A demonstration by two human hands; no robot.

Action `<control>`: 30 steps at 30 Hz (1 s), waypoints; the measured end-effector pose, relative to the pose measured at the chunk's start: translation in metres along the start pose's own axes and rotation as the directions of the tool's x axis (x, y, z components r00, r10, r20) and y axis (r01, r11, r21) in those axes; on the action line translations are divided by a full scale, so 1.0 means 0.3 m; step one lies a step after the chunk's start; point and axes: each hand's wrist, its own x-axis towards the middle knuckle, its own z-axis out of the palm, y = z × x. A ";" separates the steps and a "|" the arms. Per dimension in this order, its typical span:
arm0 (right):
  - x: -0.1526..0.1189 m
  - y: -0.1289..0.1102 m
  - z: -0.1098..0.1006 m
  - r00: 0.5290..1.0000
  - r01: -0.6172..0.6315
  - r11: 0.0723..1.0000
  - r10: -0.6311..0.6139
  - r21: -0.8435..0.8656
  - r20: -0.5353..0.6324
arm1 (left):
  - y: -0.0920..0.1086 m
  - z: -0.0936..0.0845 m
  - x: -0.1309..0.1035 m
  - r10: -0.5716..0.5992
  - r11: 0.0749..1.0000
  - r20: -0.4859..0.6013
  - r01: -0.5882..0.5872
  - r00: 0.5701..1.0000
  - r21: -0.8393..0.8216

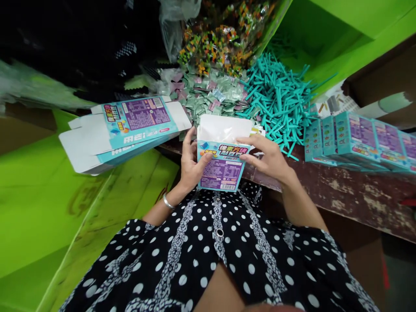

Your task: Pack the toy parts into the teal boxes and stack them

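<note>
A small purple and teal printed box (221, 171) is held in front of my body, its white top flap raised at the far end. My left hand (192, 161) grips its left side, thumb on the printed face. At the box's upper right, my right hand (268, 158) has its thumb and a finger against the edge near the flap. Left of my hands lie flattened, unfolded cartons (136, 117) in a stack. Beyond the box are a heap of small green and pink sachets (211, 96) and a pile of teal plastic sticks (279, 99).
Finished-looking boxes (357, 134) stand in a row at the right on the worn brown table (351, 190). A clear bag of orange and green pieces (224, 39) is at the back. Black plastic (65, 47) fills the upper left; green bins (26, 195) flank the area.
</note>
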 end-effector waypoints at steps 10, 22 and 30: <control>-0.089 0.098 0.293 0.869 -0.244 0.946 0.311 0.214 -0.384 | -0.097 0.011 0.045 -0.099 0.989 0.187 0.076 0.977 0.127; -0.117 0.084 0.318 0.740 -0.214 0.881 0.428 0.422 -0.519 | -0.020 0.028 0.126 -0.002 0.998 0.273 -0.013 0.962 0.054; -0.096 0.106 0.216 0.930 -0.171 0.800 0.324 0.575 -0.175 | 0.035 -0.009 0.171 -0.134 0.991 0.506 0.116 0.852 0.066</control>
